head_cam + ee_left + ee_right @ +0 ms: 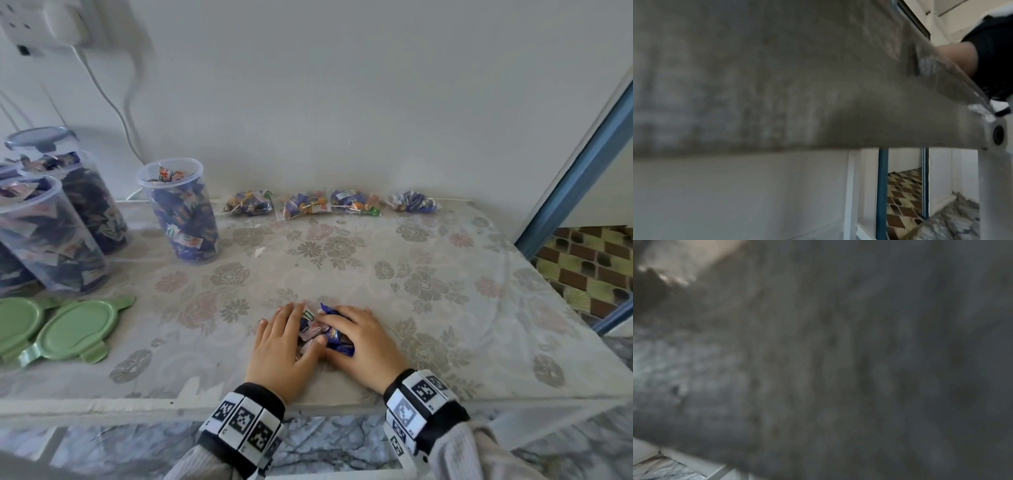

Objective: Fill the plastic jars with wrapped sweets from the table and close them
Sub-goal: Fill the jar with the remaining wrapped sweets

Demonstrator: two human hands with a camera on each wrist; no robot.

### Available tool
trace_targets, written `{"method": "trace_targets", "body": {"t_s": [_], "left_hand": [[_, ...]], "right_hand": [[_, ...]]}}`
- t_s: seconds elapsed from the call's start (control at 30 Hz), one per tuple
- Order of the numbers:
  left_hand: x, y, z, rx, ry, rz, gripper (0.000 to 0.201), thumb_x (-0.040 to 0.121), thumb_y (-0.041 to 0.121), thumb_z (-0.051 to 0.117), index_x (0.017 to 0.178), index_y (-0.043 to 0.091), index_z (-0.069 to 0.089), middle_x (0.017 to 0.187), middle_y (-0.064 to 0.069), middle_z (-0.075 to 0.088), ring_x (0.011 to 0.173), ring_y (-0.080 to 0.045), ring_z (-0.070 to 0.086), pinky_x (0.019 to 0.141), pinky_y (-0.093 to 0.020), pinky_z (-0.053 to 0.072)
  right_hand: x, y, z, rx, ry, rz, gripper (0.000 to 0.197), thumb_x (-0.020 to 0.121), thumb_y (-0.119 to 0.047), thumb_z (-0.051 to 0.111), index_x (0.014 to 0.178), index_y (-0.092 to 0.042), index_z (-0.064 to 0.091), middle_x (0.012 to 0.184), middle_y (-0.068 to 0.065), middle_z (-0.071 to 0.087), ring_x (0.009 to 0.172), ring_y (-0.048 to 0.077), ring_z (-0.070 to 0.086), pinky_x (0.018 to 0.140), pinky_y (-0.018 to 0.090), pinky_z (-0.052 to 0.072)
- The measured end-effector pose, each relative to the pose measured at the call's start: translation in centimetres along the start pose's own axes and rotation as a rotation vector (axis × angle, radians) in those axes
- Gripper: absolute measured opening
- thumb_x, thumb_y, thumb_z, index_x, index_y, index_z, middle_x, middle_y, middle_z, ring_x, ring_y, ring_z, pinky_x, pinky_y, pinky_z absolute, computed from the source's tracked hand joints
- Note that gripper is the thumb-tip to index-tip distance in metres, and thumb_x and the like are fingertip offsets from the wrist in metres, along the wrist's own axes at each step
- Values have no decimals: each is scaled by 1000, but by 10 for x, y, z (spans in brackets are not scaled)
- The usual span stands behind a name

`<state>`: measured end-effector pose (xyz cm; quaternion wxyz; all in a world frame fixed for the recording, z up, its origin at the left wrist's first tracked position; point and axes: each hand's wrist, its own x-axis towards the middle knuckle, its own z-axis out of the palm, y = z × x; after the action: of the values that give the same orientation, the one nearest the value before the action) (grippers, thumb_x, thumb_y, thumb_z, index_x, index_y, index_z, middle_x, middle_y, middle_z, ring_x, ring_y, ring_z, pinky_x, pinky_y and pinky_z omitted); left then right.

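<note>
Both my hands lie on a small pile of wrapped sweets [320, 330], blue and white, near the table's front edge. My left hand [282, 339] presses against the pile's left side with fairly straight, spread fingers. My right hand [364, 337] curls its fingers and thumb round the blue sweets on the right side. An open clear plastic jar [180, 212], nearly full of sweets, stands at the back left. Further left stand several more filled jars [51, 240], one behind with a lid on [41, 138]. Both wrist views are blurred and show no fingers.
Two green lids [77, 329] lie on the flowered tablecloth [411, 274] at the front left. Several clear bags of sweets [305, 205] line the back wall. A power strip and cables hang at the top left. The table's right edge drops to a tiled floor [589, 270].
</note>
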<state>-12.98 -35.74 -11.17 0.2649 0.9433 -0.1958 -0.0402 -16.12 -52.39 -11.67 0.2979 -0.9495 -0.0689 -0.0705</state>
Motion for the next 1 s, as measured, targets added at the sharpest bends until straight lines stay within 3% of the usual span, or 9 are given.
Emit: {"method": "trace_targets", "body": {"t_s": [0.1,0.23,0.33,0.4,0.57,0.7,0.8,0.87,1.0], "left_hand": [[2,-1,3,114,-30,18,95,63,69,-7,149,30,6,157,8,8,144,-8,2,116,-30,-5],[4,-2,6,140,-18,54,93,68,65,-7,148,25,18,155,2,17,144,-14,11,116,-33,1],[6,-5,10,74,24,103,80,79,58,5,143,20,33,147,-7,36,137,-26,31,115,-39,17],[6,-7,13,29,80,146,59,86,46,20,137,25,42,130,-11,51,120,-34,48,103,-43,36],[4,-5,14,27,269,224,28,85,35,39,110,32,50,99,-10,60,86,-33,59,73,-38,49],[5,-5,13,75,341,252,25,82,34,42,95,21,59,82,-6,58,67,-27,57,58,-32,48],[5,-4,9,82,316,265,19,84,31,40,93,18,51,73,-5,55,57,-24,57,46,-25,44],[5,-3,6,60,304,255,21,86,29,42,92,14,54,70,-6,54,53,-25,56,42,-25,40],[4,-3,0,-93,354,198,19,89,24,46,95,9,56,76,-12,58,56,-30,56,49,-28,40]], "right_hand": [[-3,1,2,31,124,-28,44,78,-55,53,112,-31,65,108,1,61,102,23,55,89,36,47],[-7,5,2,-123,234,-54,37,78,-53,55,101,-27,67,90,2,59,82,24,56,70,34,49],[-9,1,0,-254,283,-79,24,74,-40,71,92,-25,67,81,2,54,69,21,55,54,28,45],[-11,-1,-2,-317,308,-48,27,65,-28,83,85,-23,66,76,1,52,62,19,54,46,22,36],[-14,-3,-3,-349,347,-27,33,54,-20,91,78,-20,67,70,2,55,49,18,54,40,17,30],[-13,4,-1,-243,383,-1,25,65,-17,86,81,-18,67,66,3,53,41,20,51,37,19,33],[-13,10,-2,-115,416,25,11,76,-15,76,84,-16,68,68,-1,49,45,22,53,38,26,41],[-13,11,-4,-35,455,47,6,83,-18,66,84,-12,69,67,-1,48,48,22,51,42,30,42],[-13,10,-16,142,565,122,5,84,-7,70,86,-5,73,65,11,59,56,24,57,52,30,48]]}}
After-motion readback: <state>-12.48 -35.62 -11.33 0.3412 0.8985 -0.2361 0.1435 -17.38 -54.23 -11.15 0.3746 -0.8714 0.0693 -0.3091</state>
